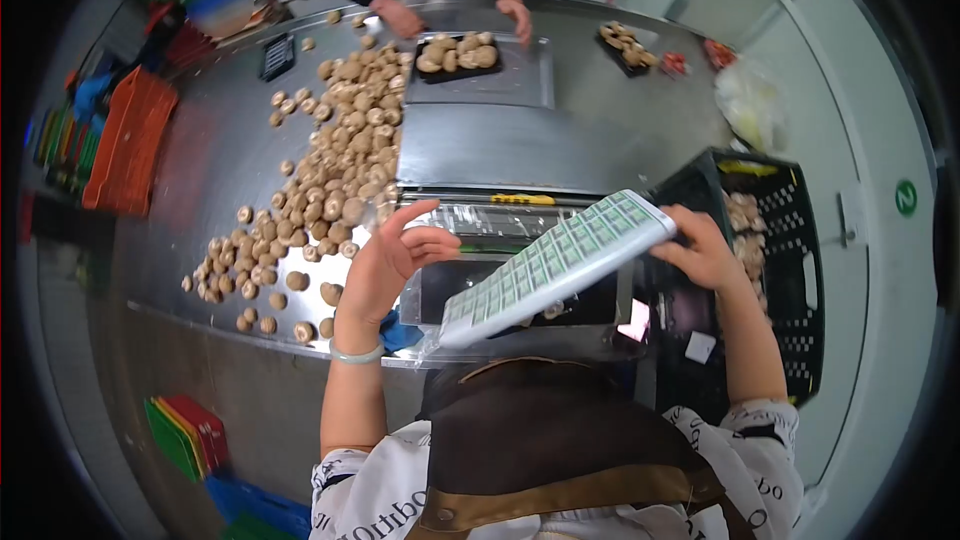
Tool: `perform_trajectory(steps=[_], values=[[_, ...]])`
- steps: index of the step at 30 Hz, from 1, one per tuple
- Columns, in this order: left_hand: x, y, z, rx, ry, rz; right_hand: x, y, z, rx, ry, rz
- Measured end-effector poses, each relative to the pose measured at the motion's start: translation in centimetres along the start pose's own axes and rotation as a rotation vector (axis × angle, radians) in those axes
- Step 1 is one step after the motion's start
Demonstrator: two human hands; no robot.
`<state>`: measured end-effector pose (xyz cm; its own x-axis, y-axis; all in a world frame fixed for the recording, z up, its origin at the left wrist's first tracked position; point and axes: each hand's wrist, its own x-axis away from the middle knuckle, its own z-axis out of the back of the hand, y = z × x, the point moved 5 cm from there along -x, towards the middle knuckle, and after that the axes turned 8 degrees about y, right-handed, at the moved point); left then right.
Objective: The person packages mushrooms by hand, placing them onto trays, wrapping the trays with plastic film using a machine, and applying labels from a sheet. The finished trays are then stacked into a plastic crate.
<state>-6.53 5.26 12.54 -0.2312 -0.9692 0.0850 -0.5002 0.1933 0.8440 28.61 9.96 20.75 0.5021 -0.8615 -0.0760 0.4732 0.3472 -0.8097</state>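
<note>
My right hand [697, 248] grips the upper right end of a white slab covered with rows of green-and-white labels [560, 265]. The slab is tilted, its lower left end near my apron. My left hand [393, 255] is raised left of the slab, fingers apart, touching nothing that I can make out. Beneath the slab lies a wrapping station with clear film [480, 223] and a yellow marking. A large heap of brown mushrooms [345, 140] spreads over the steel table [200, 160] to the left. A blue cloth [402, 333] lies below my left hand.
Across the table, a co-worker's hands [398, 16] are near a black tray of mushrooms [458, 68] on a metal plate. Another filled tray [625, 48] lies at the far right. A black crate [800, 270] stands beside my right arm, an orange crate [130, 145] at far left.
</note>
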Motion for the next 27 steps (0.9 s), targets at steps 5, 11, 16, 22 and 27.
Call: perform_trajectory(steps=[5, 11, 16, 22, 27], values=[[-5.0, -1.5, -6.3, -0.489, -0.158, -0.075, -1.7, -1.1, -0.9, -0.109, -0.353, 0.052], [-9.6, 1.6, -13.2, -0.684, -0.52, -0.192, -6.3, -3.4, -1.1, -0.331, -0.565, -0.131], [-11.1, 4.3, -9.0, -0.63, -0.163, -0.074, -5.2, -3.1, 2.8, 0.324, 0.524, 0.224], [-8.2, 5.1, -4.6, -0.024, 0.329, -0.241, 4.9, 4.1, -5.2, -0.493, 0.599, -0.287], [-6.7, 1.8, -4.0, 0.053, 0.414, -0.216, 2.5, 3.6, -9.4, -0.695, 0.681, -0.334]])
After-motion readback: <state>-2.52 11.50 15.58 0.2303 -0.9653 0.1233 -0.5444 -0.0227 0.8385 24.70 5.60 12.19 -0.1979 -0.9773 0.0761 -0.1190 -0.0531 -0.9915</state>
